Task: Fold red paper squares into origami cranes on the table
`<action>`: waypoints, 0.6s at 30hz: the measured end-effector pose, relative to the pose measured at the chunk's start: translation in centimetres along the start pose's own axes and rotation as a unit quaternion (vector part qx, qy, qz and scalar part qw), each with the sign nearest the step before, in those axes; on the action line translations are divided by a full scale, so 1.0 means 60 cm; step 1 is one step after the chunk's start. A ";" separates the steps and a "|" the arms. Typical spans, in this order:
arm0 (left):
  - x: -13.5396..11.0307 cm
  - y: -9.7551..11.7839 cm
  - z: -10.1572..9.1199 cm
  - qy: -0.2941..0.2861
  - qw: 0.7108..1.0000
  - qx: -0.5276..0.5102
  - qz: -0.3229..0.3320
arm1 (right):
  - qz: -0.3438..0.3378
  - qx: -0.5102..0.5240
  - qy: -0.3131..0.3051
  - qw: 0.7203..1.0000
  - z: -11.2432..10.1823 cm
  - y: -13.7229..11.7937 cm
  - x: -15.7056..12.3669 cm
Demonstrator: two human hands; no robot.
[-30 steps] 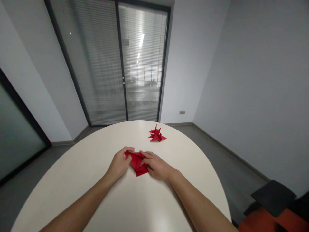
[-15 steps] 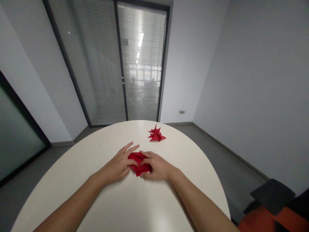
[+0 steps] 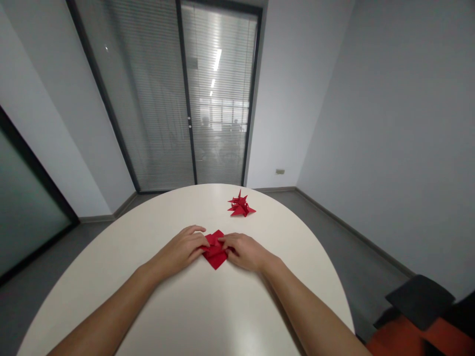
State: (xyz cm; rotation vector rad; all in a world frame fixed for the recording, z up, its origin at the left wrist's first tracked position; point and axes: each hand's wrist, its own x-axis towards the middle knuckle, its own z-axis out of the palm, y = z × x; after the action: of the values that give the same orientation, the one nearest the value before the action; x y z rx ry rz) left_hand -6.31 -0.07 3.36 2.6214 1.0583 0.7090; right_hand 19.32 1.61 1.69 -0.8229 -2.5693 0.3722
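A folded piece of red paper (image 3: 215, 258) lies on the table between my two hands, one corner pointing toward me and another away. At its left side my left hand (image 3: 188, 246) pinches the edge, thumb below and fingers on top. My right hand (image 3: 243, 251) grips the right side with bent fingers, the index fingertip resting on the paper's upper face. The fingers cover both side corners of the paper.
Beyond my hands, several folded red paper cranes (image 3: 241, 206) stand in a cluster on the round white table (image 3: 178, 316). An orange and black chair (image 3: 408, 331) is at the lower right. A glass door with blinds (image 3: 218, 143) stands behind the table.
The paper has flattened into a diamond shape, with more of its surface showing. My left fingers have come down onto its edge, and my right hand has moved slightly right.
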 end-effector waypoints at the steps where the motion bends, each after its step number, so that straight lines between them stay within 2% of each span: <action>1: 0.000 0.001 0.000 -0.003 1.000 -0.005 -0.006 | 0.006 -0.001 0.002 1.000 0.000 0.002 0.000; 7: -0.003 -0.006 0.012 0.009 0.996 -0.069 -0.062 | 0.054 -0.008 -0.005 0.999 -0.001 0.016 -0.005; 13: 0.001 0.000 0.011 0.022 0.981 -0.158 -0.109 | 0.067 -0.004 -0.004 0.998 0.000 0.024 -0.008; 18: 0.001 0.003 0.009 0.041 0.956 -0.245 -0.158 | 0.066 -0.003 -0.001 0.998 -0.001 0.026 -0.009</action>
State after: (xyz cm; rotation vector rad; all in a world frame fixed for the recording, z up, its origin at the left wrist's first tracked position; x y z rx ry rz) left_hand -5.89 -0.17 2.97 1.9670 1.1174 0.8744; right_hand 20.52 2.54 1.00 -0.9988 -2.5254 0.4059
